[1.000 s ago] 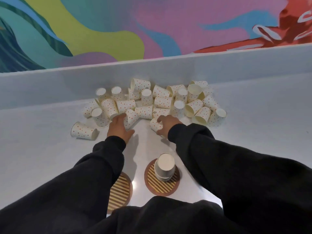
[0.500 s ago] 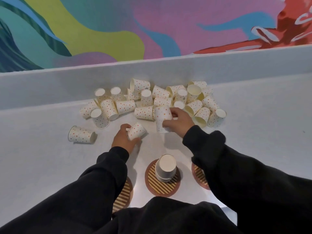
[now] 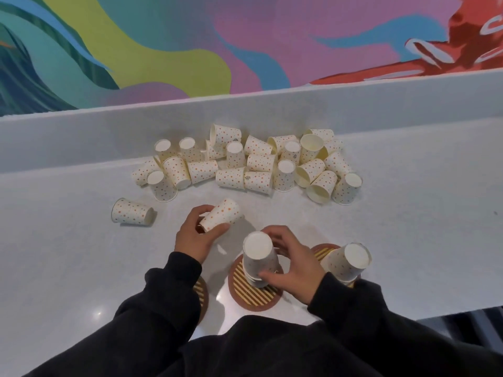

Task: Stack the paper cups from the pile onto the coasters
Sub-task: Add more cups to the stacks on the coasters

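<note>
A pile of dotted white paper cups lies against the back ledge. One stray cup lies on its side at the left. My left hand holds a dotted cup tilted on its side above the counter. My right hand grips the upside-down cup stack on the middle striped coaster. A second upside-down stack stands on the right coaster. The left coaster is mostly hidden by my left sleeve.
The grey counter ends in a raised ledge at the back, below a colourful mural. The counter's front right edge drops off near my right sleeve.
My right hand carried its cup from the pile back to the middle coaster's stack. My left hand lifted its cup slightly toward me. The right coaster's stack has come into view.
</note>
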